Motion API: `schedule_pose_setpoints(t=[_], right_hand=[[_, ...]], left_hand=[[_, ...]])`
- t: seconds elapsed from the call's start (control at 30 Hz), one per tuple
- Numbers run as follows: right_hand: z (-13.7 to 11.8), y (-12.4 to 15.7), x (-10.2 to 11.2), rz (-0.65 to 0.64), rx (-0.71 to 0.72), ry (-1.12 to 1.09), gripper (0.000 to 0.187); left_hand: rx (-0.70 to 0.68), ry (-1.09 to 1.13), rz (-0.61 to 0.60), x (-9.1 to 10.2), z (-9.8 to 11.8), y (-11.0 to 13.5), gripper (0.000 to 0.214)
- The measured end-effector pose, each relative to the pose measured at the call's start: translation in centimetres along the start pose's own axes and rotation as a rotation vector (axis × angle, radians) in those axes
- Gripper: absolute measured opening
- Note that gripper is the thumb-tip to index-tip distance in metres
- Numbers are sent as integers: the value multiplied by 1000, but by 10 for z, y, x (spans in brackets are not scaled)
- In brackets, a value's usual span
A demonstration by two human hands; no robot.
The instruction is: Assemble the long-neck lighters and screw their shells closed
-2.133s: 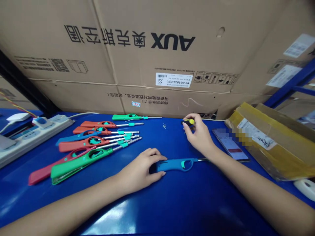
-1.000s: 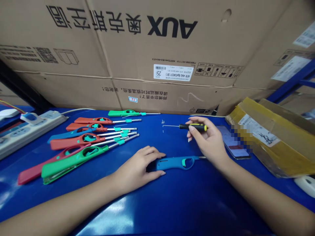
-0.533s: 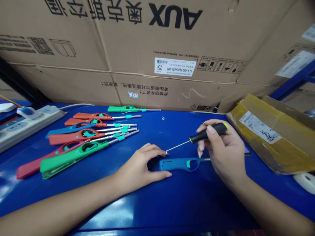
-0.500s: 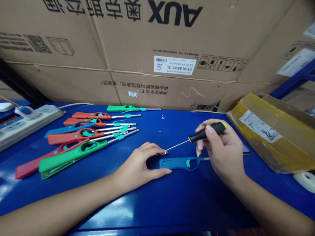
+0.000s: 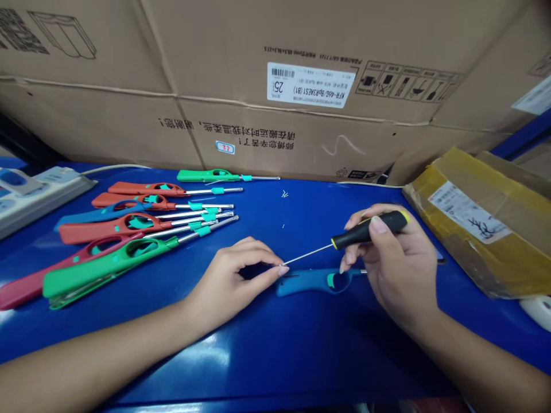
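Note:
My right hand [image 5: 398,264] grips a screwdriver [image 5: 365,229] with a black and yellow handle, its thin shaft slanting down to the left. At the shaft's tip, the thumb and forefinger of my left hand [image 5: 241,272] are pinched together on a tiny silver piece, mostly hidden by the fingertips. Just below lies a blue long-neck lighter [image 5: 307,282] with a teal trigger, flat on the blue table [image 5: 275,355]. Its metal neck points right and passes partly behind my right hand.
Several long-neck lighters in green [image 5: 112,267], orange [image 5: 103,228], red and blue lie at the left. Small pale bits [image 5: 284,194] are on the table. A power strip [image 5: 47,195] is far left, a taped carton [image 5: 465,218] at right. A large cardboard box [image 5: 241,69] stands behind.
My left thumb has come up from the blue lighter to meet the forefinger at the screwdriver tip. The view has tilted down slightly, and the screwdriver stays in my right hand.

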State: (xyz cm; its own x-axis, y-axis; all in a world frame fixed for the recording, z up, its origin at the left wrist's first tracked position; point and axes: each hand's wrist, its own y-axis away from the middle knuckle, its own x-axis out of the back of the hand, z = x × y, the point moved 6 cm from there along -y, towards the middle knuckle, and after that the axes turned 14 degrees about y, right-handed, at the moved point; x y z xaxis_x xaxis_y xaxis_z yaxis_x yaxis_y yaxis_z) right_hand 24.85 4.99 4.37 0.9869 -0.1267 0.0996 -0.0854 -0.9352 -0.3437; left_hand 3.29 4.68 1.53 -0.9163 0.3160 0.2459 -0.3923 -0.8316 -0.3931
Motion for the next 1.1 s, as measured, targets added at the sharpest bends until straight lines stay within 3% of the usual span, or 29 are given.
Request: schedule_pose_setpoints(t=[0.57, 0.8, 0.97, 1.1], right_hand=[[-13, 4, -3, -118, 121, 97, 6], [-19, 8, -3, -261, 234, 52, 13], [-22, 9, -3, -229, 240, 123, 13], [-25, 10, -5, -222, 227, 171, 11]], left_hand=[[-104, -97, -85, -3, 4, 0, 5], [-142, -61, -47, -1, 5, 1, 5], [-139, -51, -44, -1, 5, 0, 5], [-85, -88, -112, -4, 1, 1, 9]])
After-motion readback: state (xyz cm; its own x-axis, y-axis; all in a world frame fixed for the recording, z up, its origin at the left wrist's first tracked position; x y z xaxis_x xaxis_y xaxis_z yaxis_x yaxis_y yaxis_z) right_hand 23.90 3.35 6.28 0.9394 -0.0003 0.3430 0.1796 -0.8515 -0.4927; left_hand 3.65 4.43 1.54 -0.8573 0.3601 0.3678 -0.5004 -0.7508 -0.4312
